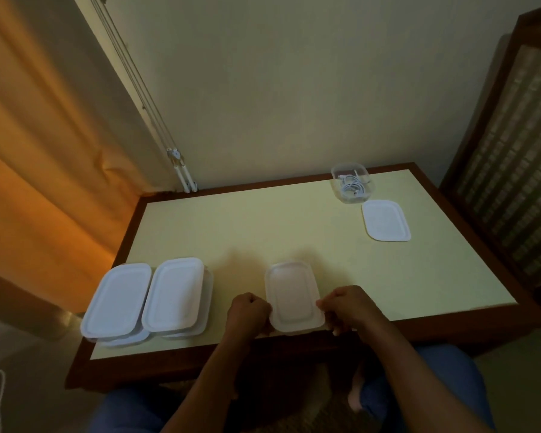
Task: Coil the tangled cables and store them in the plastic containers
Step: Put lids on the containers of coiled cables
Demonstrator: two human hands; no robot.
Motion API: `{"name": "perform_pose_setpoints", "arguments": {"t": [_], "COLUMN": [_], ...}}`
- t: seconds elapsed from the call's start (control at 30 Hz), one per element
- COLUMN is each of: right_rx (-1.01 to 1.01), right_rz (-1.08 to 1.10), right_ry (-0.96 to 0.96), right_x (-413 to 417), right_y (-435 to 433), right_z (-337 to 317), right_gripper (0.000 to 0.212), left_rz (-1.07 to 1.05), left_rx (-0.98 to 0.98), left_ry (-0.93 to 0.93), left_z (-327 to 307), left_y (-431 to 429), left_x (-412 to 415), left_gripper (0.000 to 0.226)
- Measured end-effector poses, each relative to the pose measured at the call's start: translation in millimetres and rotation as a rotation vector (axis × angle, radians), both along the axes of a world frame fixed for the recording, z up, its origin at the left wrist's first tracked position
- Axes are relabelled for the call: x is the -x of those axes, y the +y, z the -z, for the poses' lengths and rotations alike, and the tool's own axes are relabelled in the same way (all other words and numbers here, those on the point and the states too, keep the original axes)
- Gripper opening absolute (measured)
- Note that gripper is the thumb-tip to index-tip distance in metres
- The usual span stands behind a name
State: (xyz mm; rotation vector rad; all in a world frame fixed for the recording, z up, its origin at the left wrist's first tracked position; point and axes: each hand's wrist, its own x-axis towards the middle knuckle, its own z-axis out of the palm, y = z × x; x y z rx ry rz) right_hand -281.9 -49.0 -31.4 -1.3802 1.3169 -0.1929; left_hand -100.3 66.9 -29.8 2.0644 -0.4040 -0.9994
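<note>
**A:** Where's the cable?
**B:** The white cable (352,186) is loosely coiled inside the open clear container (350,200), at the far right corner of the desk (247,226). One connector end shows on top. There's something reddish behind it in the same tub, too small to tell.
**A:** Is its lid on?
**B:** Off. The loose lid (385,220) lies flat on the desk just in front of that tub.
**A:** Hands?
**B:** Both are on the lidded container (292,295) at the near edge, centre. The left hand (247,314) is clenched on its near-left corner and the right hand (344,310) on its near-right corner. The lid is frosted white, so I can't tell what's inside. It's well apart from the cable tub.
**A:** What else is around?
**B:** There are two piles of lidded tubs near left, the left stack (116,300) and the right stack (174,295), side by side and touching. In each, the lower tub sits offset under the top one, and their contents are hidden too.
**A:** Surroundings?
**B:** An orange curtain (44,151) on the left, blind cords (138,82) down the wall and a wooden-framed panel (512,151) on the right. A white cord (0,392) lies on the floor, lower left.
</note>
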Motion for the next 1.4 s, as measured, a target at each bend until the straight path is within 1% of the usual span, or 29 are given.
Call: {"name": "perform_pose_setpoints", "arguments": {"t": [0.07, 0.13, 0.23, 0.3, 0.33, 0.43, 0.5, 0.73, 0.83, 0.9, 0.97, 1.03, 1.13, 1.23, 1.4], "right_rx": [-0.016, 0.026, 0.156, 0.239, 0.261, 0.239, 0.231, 0.259, 0.235, 0.209, 0.206, 0.196, 0.227, 0.257, 0.246], "right_rz": [-0.073, -0.101, -0.081, -0.039, -0.007, 0.093, 0.134, 0.123, 0.102, 0.086, 0.077, 0.080, 0.088, 0.088, 0.058], "right_ry": [0.035, 0.042, 0.068, 0.090, 0.086, 0.033, 0.019, 0.037, 0.019, 0.000, -0.017, -0.036, -0.028, -0.017, -0.030], "right_x": [-2.0, -11.3, -31.9, -41.4, -44.0, -44.6, -45.4, -51.6, -55.9, -60.0, -66.3, -74.8, -87.1, -92.8, -90.0], "right_y": [-6.2, -12.3, -16.9, -18.8, -19.5, -18.0, -16.5, -17.5, -6.0, 2.7, 11.8, 20.5, 30.4, 33.1, 33.1], "right_z": [-4.4, -9.8, -13.2, -8.1, -4.1, 10.5, 17.1, 15.8, 17.2, 17.3, 16.6, 15.2, 13.4, 12.8, 14.0], "right_gripper": [0.020, 0.020, 0.025, 0.025, 0.024, 0.025, 0.029, 0.030, 0.028, 0.025, 0.024, 0.022, 0.023, 0.023, 0.022], "left_rz": [0.089, 0.130, 0.105, 0.076, 0.051, -0.021, -0.044, -0.035, -0.022, 0.013, 0.044, 0.044, 0.070, 0.084, 0.115], "left_rx": [-0.073, -0.081, 0.001, 0.043, 0.063, 0.113, 0.125, 0.090, 0.075, 0.039, 0.020, 0.014, 0.004, -0.009, -0.007], "left_ry": [-0.010, -0.019, -0.091, -0.135, -0.116, -0.003, 0.013, -0.100, -0.234, -0.347, -0.408, -0.420, -0.433, -0.456, -0.477], "left_z": [-7.8, -11.1, -9.7, -7.4, -6.6, -2.0, 3.3, 2.5, 1.9, -2.0, -5.1, -9.4, -7.7, -4.2, -4.8], "left_y": [0.0, -3.8, -14.2, -20.3, -22.1, -21.7, -20.9, -16.3, -5.4, 2.6, 12.6, 21.6, 31.5, 36.2, 37.4], "left_x": [-9.9, -18.5, -24.7, -25.3, -26.0, -27.7, -28.3, -24.8, -26.1, -25.2, -26.4, -29.9, -35.0, -36.2, -33.8], "left_gripper": [0.015, 0.015, 0.023, 0.019, 0.014, 0.010, 0.008, 0.008, 0.007, 0.014, 0.027, 0.034, 0.039, 0.037, 0.026]}}
